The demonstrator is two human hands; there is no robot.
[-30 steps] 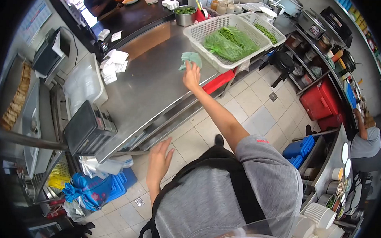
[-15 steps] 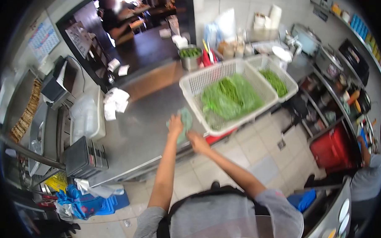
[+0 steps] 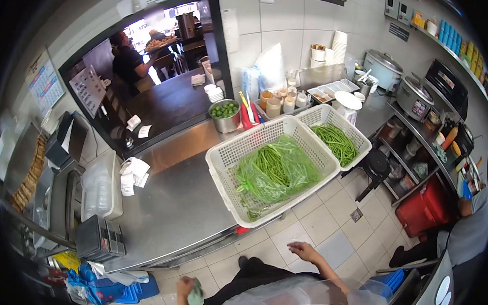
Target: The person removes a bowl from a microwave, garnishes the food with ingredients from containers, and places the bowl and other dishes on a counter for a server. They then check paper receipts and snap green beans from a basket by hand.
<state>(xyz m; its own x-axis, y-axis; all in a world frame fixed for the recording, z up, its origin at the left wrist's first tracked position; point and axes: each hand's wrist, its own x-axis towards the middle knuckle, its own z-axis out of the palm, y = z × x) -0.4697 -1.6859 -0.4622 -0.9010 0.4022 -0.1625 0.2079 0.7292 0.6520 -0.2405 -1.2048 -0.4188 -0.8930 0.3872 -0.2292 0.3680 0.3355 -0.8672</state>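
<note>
Low at the bottom of the head view, my left hand (image 3: 184, 288) is closed on a pale green cloth (image 3: 196, 296). My right hand (image 3: 303, 252) hangs over the tiled floor with its fingers loosely stretched and nothing in it. Both hands are clear of the steel counter (image 3: 166, 214). On that counter, a large white perforated basket (image 3: 221, 186) holds a green plastic bag (image 3: 302, 173) of long green beans. Beside it, a smaller white basket (image 3: 362, 140) has loose green beans (image 3: 335, 142) in it.
Behind the baskets stand a metal pot (image 3: 225, 122) of green citrus fruits and several sauce bottles (image 3: 280, 102). Paper slips (image 3: 133, 175) and a dark drawer unit (image 3: 98, 239) are at the counter's left. At far right a person (image 3: 469, 230) stands near a red bin (image 3: 427, 207).
My hands have left the counter and come back toward my body, the cloth going with my left hand. My right hand has moved apart to the right. The view has shifted.
</note>
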